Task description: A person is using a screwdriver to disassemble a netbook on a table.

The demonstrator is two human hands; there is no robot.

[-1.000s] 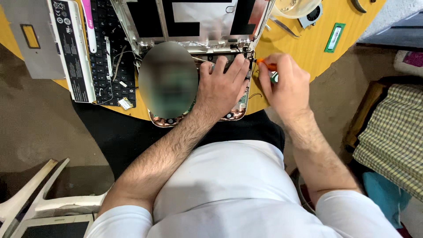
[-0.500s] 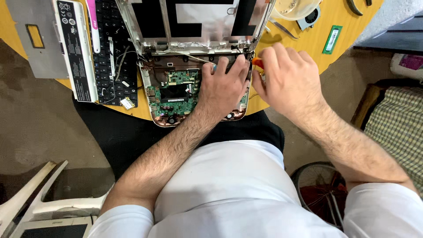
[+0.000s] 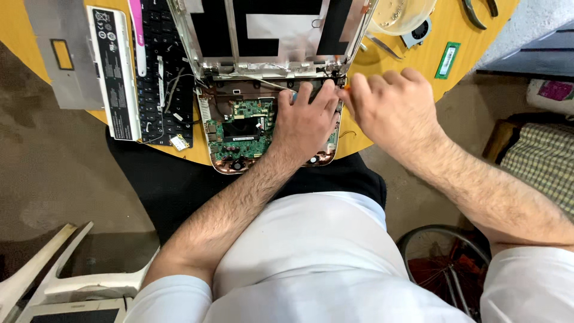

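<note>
Opened laptop base (image 3: 239, 128), our two hands at work on the round yellow worktop (image 3: 412, 63).

Left hand (image 3: 305, 122) lies flat, fingers spread, on the base's right half beside the green circuit board (image 3: 245, 116). Right hand (image 3: 391, 107), at 3 o'clock of it, curls around an orange-tipped tool (image 3: 345, 90) near the hinge. We judge a hinge-side fastener is being worked; steady pressure needed. Detached keyboard (image 3: 164, 72) at 9 o'clock, memory stick (image 3: 447, 60) at 2 o'clock.

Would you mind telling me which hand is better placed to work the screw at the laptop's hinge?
Probably the right hand: it holds an orange-handled screwdriver at the hinge, while the left hand lies flat on the opened laptop.
</note>
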